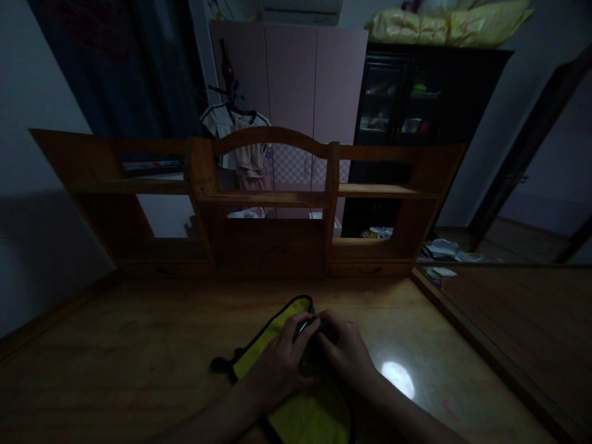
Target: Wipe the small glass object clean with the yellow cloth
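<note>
A yellow cloth with a dark border (pixel 277 345) lies on the wooden desk (pixel 139 357) near its front edge. Both hands rest on it, side by side and touching. My left hand (pixel 277 364) and my right hand (pixel 346 354) curl their fingers round a small dark object (pixel 311 330) held between them. It is too dark to tell what the object is. The cloth runs under my forearms to the bottom of the picture.
A wooden shelf unit (pixel 272 203) with open compartments stands at the back of the desk. Behind it are a pink wardrobe (pixel 296 86), hanging clothes (pixel 245 154) and a dark glass-door cabinet (pixel 407 111). A bright light spot (pixel 398 377) shines on the desk to the right of the hands.
</note>
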`<state>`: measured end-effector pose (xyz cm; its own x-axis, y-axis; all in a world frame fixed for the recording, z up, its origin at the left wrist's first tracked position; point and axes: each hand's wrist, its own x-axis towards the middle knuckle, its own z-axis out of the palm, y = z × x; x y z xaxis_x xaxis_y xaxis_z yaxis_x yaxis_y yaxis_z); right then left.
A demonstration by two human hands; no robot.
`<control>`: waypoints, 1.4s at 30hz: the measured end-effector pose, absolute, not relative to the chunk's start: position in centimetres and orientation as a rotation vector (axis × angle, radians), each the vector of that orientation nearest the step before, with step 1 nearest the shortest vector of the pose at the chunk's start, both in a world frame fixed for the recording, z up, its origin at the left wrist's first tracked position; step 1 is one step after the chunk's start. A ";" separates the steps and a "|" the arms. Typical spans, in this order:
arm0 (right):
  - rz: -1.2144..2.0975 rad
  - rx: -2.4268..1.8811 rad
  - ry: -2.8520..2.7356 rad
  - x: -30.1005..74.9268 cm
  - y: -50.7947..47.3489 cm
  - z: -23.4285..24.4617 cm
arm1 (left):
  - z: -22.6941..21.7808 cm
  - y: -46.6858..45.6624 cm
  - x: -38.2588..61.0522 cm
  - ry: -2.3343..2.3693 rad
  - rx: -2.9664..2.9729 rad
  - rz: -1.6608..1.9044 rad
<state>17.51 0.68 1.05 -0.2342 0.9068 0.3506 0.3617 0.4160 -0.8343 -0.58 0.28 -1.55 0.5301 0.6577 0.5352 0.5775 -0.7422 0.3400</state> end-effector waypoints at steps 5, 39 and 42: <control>0.778 -1.045 -1.829 17.6 0.6 1.1 | -1.4 0.3 -0.5 1.102 2.626 0.996; 0.838 -1.024 -1.834 17.9 0.7 2.2 | -1.2 0.2 -0.5 1.086 2.502 1.013; 0.783 -1.041 -1.860 17.9 0.9 1.8 | -1.0 0.2 -0.5 1.090 2.492 1.007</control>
<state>17.89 0.93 1.76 -0.2988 0.8810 0.3667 0.3540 0.4592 -0.8148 -0.50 0.24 -1.05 0.4841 0.7191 0.4985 0.5535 -0.6929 0.4620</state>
